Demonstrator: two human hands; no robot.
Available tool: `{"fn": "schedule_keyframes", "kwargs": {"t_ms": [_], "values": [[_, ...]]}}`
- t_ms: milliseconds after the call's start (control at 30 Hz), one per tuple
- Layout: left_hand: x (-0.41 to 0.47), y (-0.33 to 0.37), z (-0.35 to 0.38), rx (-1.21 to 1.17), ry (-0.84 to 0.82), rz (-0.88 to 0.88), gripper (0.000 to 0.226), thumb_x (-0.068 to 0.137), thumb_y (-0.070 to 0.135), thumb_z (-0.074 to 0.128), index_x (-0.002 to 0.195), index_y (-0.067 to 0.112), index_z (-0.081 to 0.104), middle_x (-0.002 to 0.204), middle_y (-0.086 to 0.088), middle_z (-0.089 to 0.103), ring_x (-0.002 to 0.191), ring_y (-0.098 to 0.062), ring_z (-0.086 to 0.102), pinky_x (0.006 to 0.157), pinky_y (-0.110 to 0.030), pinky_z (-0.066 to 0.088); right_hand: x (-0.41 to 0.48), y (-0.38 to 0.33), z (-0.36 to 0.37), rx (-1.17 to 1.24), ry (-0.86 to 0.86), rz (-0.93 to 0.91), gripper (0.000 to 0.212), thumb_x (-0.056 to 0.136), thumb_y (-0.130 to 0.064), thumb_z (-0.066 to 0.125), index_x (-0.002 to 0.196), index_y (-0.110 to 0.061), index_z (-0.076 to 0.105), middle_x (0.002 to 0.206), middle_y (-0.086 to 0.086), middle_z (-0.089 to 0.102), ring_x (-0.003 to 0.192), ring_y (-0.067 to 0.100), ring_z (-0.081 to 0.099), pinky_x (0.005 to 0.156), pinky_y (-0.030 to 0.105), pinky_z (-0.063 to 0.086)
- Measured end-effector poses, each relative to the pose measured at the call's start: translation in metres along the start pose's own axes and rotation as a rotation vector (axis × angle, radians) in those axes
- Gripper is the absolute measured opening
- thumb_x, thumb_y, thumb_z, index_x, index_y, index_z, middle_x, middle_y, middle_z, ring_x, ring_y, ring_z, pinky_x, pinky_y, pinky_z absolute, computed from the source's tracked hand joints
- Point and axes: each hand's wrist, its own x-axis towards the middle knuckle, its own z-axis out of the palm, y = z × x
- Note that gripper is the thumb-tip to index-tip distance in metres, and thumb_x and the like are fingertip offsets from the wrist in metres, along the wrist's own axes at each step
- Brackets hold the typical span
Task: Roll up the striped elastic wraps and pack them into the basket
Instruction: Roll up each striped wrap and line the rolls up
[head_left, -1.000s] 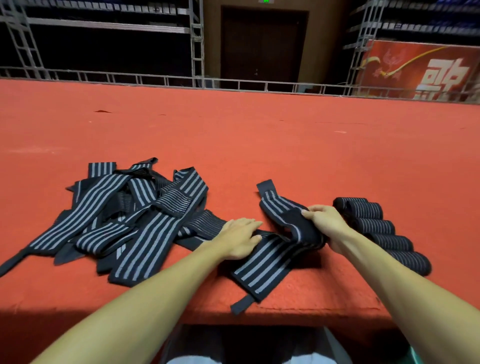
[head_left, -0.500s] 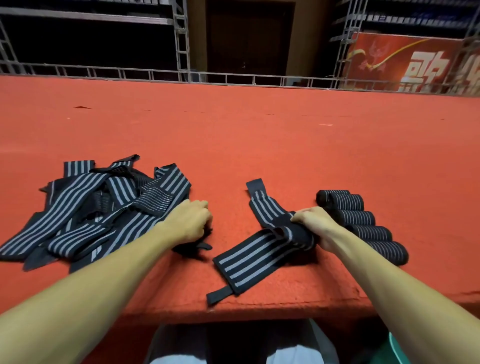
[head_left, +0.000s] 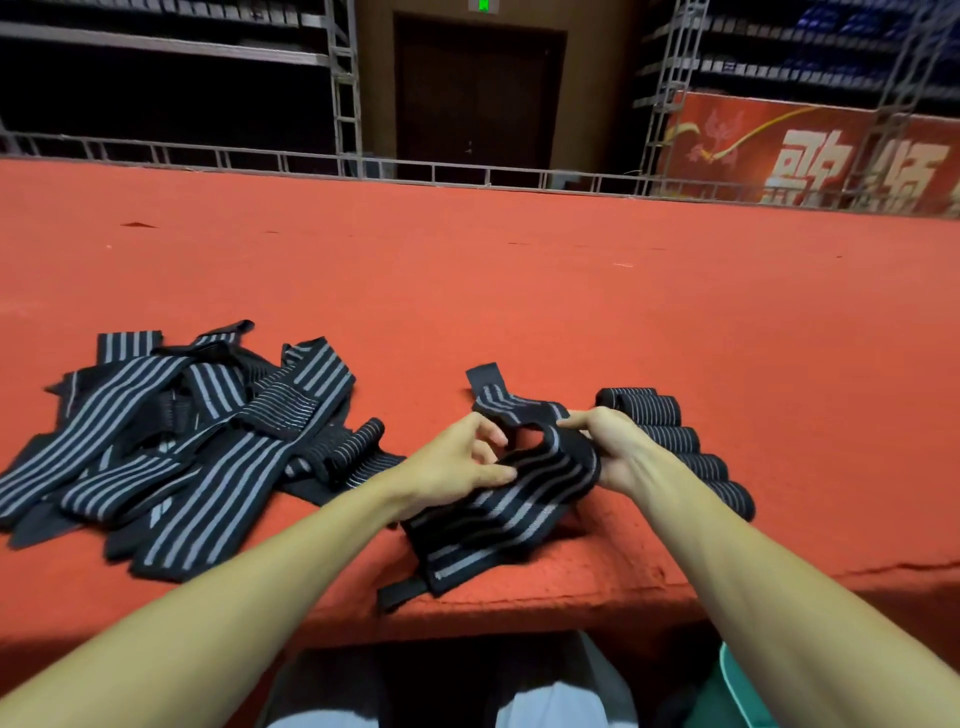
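Wrap (head_left: 519, 501) at lower centre sags between both hands: left hand (head_left: 457, 465) and right hand (head_left: 610, 449) pinch it, probably to start curling; finished rolls (head_left: 670, 440) wait right, loose pile (head_left: 218, 467) left.

A person is working in a big hall for sports or shows. A wide red carpet stage (head_left: 519, 291) is stretching far ahead. Metal frames (head_left: 345, 88) are standing behind it. A red banner (head_left: 810, 150) with big pale letters is hanging on the right. A green light (head_left: 483, 5) is glowing over a dark door (head_left: 475, 98). The dark rows (head_left: 779, 67) behind may be seats.
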Motion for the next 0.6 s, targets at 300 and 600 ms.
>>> {"fn": "schedule_keyframes", "kwargs": {"t_ms": [300,600], "values": [[-0.042,0.052,0.012,-0.412,-0.477,-0.095,0.043,0.091,0.006,0.061,0.132,0.009,0.049,0.118,-0.013,0.065,0.090,-0.019,0.065,0.080,-0.031,0.055,-0.026,-0.027,0.004,0.084,-0.017,-0.200,0.024,0.089,0.005,0.043,0.097,-0.008,0.062,0.067,0.004,0.065,0.047,0.011,0.061,0.044,0.019,0.048],[-0.009,0.042,0.009,-0.881,-0.098,-0.148,0.060,0.087,0.057,0.051,0.124,0.010,0.057,0.115,-0.008,0.065,0.101,-0.020,0.061,0.091,-0.038,0.047,-0.030,-0.026,0.000,-0.133,-0.133,-0.240,0.042,0.071,0.006,0.056,0.106,-0.011,0.071,0.098,0.012,0.070,0.084,0.027,0.054,0.059,0.025,0.033]]}}
